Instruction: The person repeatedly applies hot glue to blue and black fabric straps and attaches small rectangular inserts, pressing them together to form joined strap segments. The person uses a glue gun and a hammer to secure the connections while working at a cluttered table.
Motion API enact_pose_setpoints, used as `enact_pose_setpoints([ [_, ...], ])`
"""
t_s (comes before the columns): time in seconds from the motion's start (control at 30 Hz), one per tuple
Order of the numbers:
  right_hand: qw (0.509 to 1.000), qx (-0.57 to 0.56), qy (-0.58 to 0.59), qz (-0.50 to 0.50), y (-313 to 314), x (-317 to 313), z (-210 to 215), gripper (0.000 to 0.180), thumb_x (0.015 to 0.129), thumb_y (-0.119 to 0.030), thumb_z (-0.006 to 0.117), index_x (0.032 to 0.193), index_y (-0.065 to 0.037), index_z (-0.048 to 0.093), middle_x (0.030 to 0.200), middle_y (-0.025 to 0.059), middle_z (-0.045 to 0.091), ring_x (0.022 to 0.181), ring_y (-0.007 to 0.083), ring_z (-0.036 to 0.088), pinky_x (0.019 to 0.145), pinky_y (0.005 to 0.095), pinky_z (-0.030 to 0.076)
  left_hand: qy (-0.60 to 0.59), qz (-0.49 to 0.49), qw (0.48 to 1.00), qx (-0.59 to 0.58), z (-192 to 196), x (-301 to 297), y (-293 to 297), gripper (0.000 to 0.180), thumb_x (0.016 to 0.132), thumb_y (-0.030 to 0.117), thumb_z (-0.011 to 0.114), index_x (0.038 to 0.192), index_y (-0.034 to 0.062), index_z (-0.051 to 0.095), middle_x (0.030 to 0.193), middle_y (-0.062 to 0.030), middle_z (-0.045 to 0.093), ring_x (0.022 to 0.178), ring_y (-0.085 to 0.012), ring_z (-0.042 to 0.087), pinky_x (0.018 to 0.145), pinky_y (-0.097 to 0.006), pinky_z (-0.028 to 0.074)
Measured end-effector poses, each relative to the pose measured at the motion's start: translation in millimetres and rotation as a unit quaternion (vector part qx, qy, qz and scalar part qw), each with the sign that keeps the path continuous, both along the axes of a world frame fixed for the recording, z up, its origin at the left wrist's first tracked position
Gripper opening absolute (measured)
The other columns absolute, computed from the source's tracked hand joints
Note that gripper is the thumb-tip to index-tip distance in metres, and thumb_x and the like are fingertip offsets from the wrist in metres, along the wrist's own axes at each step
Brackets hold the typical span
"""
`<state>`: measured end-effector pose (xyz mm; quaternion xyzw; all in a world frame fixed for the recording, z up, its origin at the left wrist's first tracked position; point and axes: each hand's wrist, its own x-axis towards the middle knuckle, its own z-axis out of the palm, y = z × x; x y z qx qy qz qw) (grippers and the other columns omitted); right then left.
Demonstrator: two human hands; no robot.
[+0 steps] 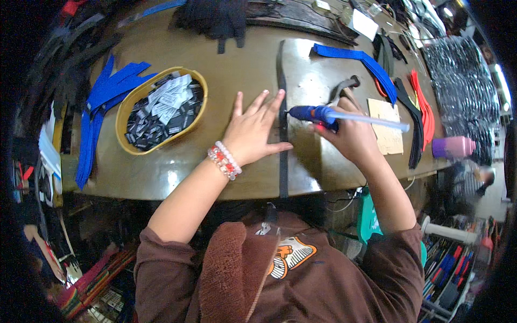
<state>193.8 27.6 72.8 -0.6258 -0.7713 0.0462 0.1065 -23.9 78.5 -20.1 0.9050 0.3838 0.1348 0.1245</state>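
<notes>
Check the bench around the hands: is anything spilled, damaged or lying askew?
Nothing spilled or damaged. The black strap lies straight under the left hand, the right hand holds the blue tool, and the labels stay inside the yellow basket.

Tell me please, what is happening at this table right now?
A person in a brown top works at a worn olive-brown table. The left hand lies flat, pressing a long narrow black strap that runs across the table toward the person. The right hand holds a blue glue gun with a clear glue stick, its tip at the strap. To the left stands a yellow oval basket of black-and-white labels, beside blue fabric strips.
</notes>
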Motion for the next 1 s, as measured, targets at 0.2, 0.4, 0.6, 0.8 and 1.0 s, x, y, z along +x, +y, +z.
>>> enact_pose_setpoints([
  [0.2,0.877,0.21,0.207,-0.38,-58.8,113.1,-33.4,0.031,0.083,-0.024,0.068,0.105,-0.003,0.064,0.093,0.0147,0.068,0.083,0.0237,0.064,0.076,0.0348,0.047,-0.001,-0.007,1.0,0.005,3.6,0.9,0.2,0.107,0.073,0.067,0.059,0.149,0.0118,0.009,0.15,-0.0068,0.028,0.139,-0.028,0.025,0.111,-0.059,0.006],
  [0.4,0.83,0.287,0.034,-0.477,-123.3,138.7,-105.8,0.051,0.083,-0.03,0.07,0.119,0.001,0.053,0.098,0.0117,0.059,0.09,0.021,0.055,0.081,0.0352,0.042,0.002,-0.01,1.0,0.012,8.2,0.5,-1.4,0.102,0.075,0.066,0.057,0.148,0.009,0.015,0.143,-0.0106,0.04,0.138,-0.0274,0.027,0.11,-0.06,0.008],
  [0.6,0.91,0.375,0.009,-0.177,-58.5,89.6,-64.1,0.023,0.079,-0.017,0.071,0.095,-0.004,0.061,0.083,0.0098,0.057,0.08,0.0257,0.054,0.074,0.0357,0.039,-0.008,-0.018,1.0,0.023,5.7,-1.9,-0.5,0.101,0.075,0.066,0.057,0.147,0.0083,0.016,0.144,-0.0096,0.038,0.138,-0.0288,0.026,0.11,-0.062,0.008],
  [0.8,0.914,0.248,-0.097,-0.305,153.6,170.3,-57.1,0.034,0.085,-0.04,0.062,0.095,-0.007,0.066,0.1,0.0135,0.061,0.1,0.0308,0.056,0.085,0.0445,0.041,0.01,-0.021,1.0,-0.011,12.0,-3.5,0.9,0.103,0.072,0.069,0.058,0.146,0.0083,0.019,0.147,-0.0086,0.033,0.137,-0.0309,0.026,0.111,-0.06,0.005],
  [1.0,0.919,0.104,-0.092,-0.37,167.5,195.6,-54.6,0.028,0.08,-0.039,0.067,0.099,-0.019,0.069,0.109,0.0131,0.057,0.109,0.0312,0.052,0.09,0.0527,0.04,-0.014,-0.03,0.999,-0.004,6.8,-4.0,2.5,0.102,0.073,0.072,0.054,0.147,0.0117,0.018,0.144,-0.0089,0.036,0.136,-0.0316,0.028,0.11,-0.06,0.005],
])
